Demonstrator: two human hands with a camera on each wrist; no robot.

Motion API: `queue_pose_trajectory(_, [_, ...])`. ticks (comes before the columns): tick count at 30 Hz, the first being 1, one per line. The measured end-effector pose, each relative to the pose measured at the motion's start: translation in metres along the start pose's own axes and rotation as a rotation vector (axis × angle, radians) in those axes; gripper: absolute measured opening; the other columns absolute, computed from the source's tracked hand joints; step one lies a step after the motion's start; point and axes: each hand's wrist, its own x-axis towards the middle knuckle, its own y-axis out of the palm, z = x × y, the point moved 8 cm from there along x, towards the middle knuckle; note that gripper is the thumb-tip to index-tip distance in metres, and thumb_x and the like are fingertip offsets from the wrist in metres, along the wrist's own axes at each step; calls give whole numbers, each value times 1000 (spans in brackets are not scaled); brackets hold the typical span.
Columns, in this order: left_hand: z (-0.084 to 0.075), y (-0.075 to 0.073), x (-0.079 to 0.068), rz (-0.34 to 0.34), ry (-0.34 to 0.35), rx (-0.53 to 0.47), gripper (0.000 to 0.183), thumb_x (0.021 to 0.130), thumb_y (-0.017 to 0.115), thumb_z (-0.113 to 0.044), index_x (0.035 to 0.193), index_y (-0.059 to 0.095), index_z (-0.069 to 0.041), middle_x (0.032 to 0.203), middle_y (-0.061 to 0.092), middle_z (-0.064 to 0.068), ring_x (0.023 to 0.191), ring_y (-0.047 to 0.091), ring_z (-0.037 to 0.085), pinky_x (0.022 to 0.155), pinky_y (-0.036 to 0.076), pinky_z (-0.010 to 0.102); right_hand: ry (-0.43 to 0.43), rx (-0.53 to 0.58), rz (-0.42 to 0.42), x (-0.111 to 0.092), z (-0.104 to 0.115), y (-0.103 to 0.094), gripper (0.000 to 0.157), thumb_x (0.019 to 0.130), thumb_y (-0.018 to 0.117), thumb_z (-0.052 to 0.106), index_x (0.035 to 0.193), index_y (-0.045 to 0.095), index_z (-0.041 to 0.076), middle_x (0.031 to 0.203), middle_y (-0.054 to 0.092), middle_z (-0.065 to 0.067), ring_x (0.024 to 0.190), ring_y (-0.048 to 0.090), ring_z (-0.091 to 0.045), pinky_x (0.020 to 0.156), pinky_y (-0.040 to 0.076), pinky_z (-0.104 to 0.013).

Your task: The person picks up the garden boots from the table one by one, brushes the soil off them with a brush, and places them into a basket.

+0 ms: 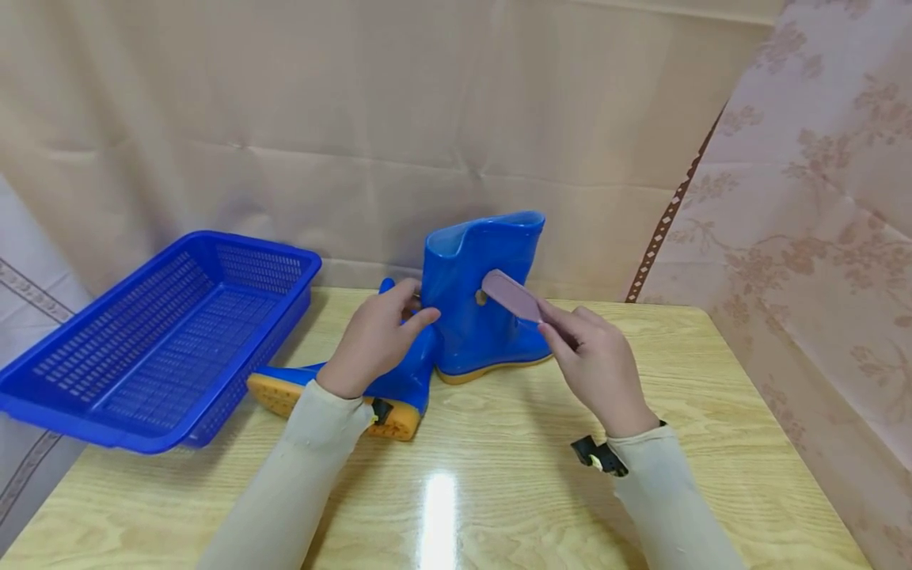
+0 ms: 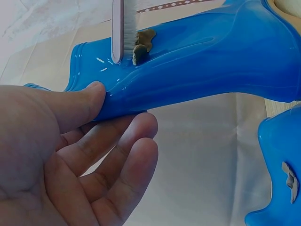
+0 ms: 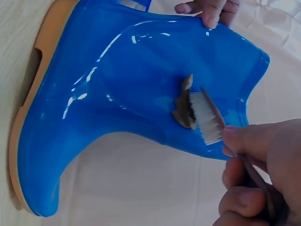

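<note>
A blue rain boot with a yellow sole stands upright on the table. My left hand pinches the back edge of its shaft, thumb on the near side and fingers behind, as the left wrist view shows. In my right hand is a pinkish brush, gripped by its handle. Its white bristles touch a brown mud patch on the boot's shaft. A second blue rain boot lies on its side, partly behind my left hand and forearm. A greyish smear marks that boot in the left wrist view.
On the left stands a blue plastic basket with slotted walls, close to the lying boot. The wood-patterned table meets a beige cloth backdrop at the rear. Floral cloth hangs on the right.
</note>
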Motion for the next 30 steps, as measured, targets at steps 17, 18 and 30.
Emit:
queue_pose_trajectory(17, [3, 0, -2, -6, -29, 2, 35, 104, 63, -35, 130, 61, -12, 114, 71, 6, 99, 65, 24, 87, 57, 44, 66, -35, 144, 0, -4, -2, 31, 99, 73, 17, 130, 74, 16, 70, 55, 2, 56, 42, -14, 48, 33, -29])
queue_pose_trajectory(18, [3, 1, -2, -6, -28, 3, 35, 104, 63, -35, 130, 61, -12, 114, 71, 6, 99, 65, 24, 87, 57, 44, 66, -36, 147, -1, -4, -3, 31, 99, 73, 17, 130, 74, 16, 70, 54, 2, 56, 42, -14, 48, 33, -29])
queue_pose_trajectory(30, [-1, -1, -1, -15, -6, 4, 29, 104, 63, -34, 126, 62, -13, 106, 70, 3, 92, 63, 22, 81, 56, 40, 19, 55, -17, 0, 3, -13, 33, 98, 74, 17, 131, 74, 16, 72, 54, 3, 58, 42, -12, 48, 31, -26])
